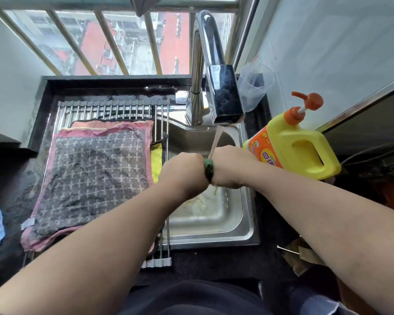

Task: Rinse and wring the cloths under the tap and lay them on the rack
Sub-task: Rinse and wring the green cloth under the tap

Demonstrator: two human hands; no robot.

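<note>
Under the tap (223, 96): left grip (182, 171) and right grip (228, 164) fisted side by side, both clenched round a twisted green cloth (208, 169) that shows between them. Water (215, 142) falls onto it. Below the tap, sink (214, 214). Left of the tap, rack (114, 108) with grey cloth (93, 176) laid flat; yellow cloth (156, 162) at its tap-side edge. Right of the tap, bottle (298, 146) on tabletop (214, 264).

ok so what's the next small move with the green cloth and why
Probably shift the green cloth sideways out of the stream before twisting harder: left hand and right hand grip it bunched between them, and the tap runs straight onto it, so wringing there re-wets it.
</note>
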